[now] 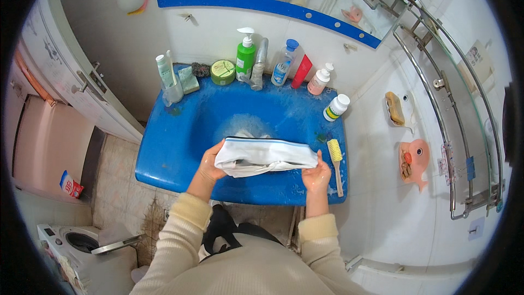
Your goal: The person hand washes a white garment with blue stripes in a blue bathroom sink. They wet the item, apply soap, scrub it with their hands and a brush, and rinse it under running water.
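A wet-looking white cloth garment, edged with blue and black bands, is stretched sideways above the front of the blue washbasin. My left hand grips its left end, and my right hand holds the right end. Drops of water or suds show on both hands. Behind the garment, foamy water lies in the bowl, and more white fabric shows just past the garment's upper edge. A scrub brush with yellow bristles rests on the basin's right rim, close to my right hand.
Along the back rim stand a faucet, a green pump bottle, a blue-capped bottle and a red tube. A white jar sits at the right. Metal wall racks jut out. A front-loading washing machine stands lower left.
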{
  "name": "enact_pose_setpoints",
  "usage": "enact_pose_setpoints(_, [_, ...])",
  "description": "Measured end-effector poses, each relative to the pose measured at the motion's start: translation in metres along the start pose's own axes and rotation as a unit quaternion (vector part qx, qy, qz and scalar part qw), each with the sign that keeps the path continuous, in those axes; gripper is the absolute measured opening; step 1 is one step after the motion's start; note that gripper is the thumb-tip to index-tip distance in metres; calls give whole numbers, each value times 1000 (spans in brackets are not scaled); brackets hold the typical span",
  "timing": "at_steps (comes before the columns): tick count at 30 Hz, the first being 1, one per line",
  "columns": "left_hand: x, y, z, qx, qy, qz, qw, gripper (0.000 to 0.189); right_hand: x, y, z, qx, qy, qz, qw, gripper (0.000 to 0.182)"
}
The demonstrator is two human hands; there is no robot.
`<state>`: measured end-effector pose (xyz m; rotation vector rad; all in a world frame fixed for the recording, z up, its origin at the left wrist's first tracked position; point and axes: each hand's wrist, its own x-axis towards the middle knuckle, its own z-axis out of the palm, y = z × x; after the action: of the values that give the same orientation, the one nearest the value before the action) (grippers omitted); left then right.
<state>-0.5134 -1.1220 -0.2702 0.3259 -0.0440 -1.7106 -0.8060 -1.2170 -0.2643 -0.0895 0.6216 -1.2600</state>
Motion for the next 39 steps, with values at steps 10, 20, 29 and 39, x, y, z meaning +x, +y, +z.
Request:
enact_pose_setpoints(10, [-41,20,-67,813,172,-53,554,27,-33,3,-65,-647,117,-53,751,38])
enact_pose_setpoints(20, [-51,-26,-7,897,14,216,385,26,-56,43,-16,-846,-156,-332,386,27])
enact_pose_setpoints(29, [-68,4,-34,896,-149,238,345,23,-62,34,-58,-858,-229,-320,331,21])
enact_pose_setpoints(39, [-71,-3,-23,890,-123,206,387,28,-40,-81,64,-801,19,-419,428,31])
